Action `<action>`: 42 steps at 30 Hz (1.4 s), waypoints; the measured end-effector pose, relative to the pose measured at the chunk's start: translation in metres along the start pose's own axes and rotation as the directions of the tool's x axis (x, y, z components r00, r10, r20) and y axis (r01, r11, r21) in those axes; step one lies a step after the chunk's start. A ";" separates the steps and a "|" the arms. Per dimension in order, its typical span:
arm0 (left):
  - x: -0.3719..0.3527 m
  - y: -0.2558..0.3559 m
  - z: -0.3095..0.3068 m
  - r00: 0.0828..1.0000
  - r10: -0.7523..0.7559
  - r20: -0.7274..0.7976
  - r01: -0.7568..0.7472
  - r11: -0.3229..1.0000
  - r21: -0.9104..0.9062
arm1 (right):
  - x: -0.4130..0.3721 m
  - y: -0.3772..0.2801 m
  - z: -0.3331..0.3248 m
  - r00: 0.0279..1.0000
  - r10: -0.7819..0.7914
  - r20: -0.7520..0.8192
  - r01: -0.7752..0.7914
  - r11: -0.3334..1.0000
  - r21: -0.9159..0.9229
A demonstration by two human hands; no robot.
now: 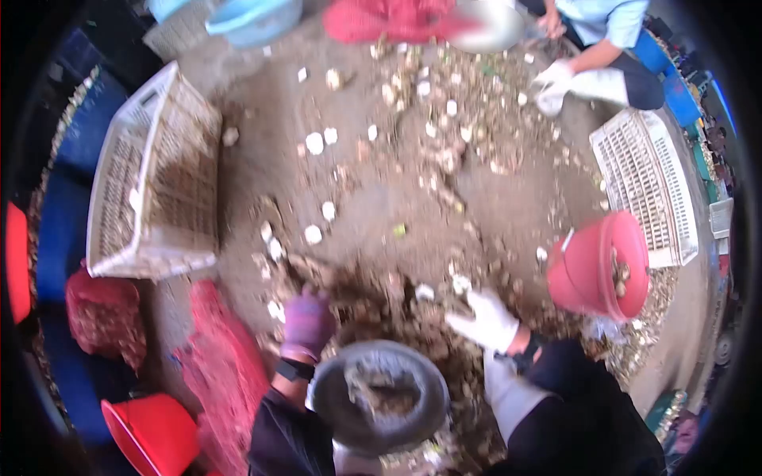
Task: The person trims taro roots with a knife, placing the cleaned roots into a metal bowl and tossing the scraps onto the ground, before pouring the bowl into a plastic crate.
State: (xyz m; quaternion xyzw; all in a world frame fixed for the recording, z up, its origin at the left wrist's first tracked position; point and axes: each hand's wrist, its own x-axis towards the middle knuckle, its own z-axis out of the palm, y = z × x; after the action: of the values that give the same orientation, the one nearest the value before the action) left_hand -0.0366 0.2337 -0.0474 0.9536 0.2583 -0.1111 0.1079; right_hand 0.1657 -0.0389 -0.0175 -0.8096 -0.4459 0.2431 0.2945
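Note:
My left hand, in a purple glove, is low over the brown debris, just left of the grey basin; its fingers are blurred. On the other side of the basin, my right hand wears a white glove, with thumb and fingers spread apart and nothing between them. Under and between both hands lies a heap of dry, brown plant scraps with a white piece on it. Dark residue coats the inside of the basin.
A white crate stands left; another crate and a pink bucket are right. Red netting and a red bucket lie lower left. A co-worker's gloved hand is upper right.

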 end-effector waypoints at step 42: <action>-0.059 0.101 -0.063 0.933 0.027 0.360 0.353 -0.271 -0.896 | 0.016 -0.049 -0.008 0.988 0.130 0.085 -0.143 0.976 0.163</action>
State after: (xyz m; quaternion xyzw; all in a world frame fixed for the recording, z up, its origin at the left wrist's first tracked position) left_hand -0.0239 0.1375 0.0429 0.4304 0.3582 0.0066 0.8285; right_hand 0.1502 -0.0062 0.0198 -0.8010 -0.3777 0.3290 0.3277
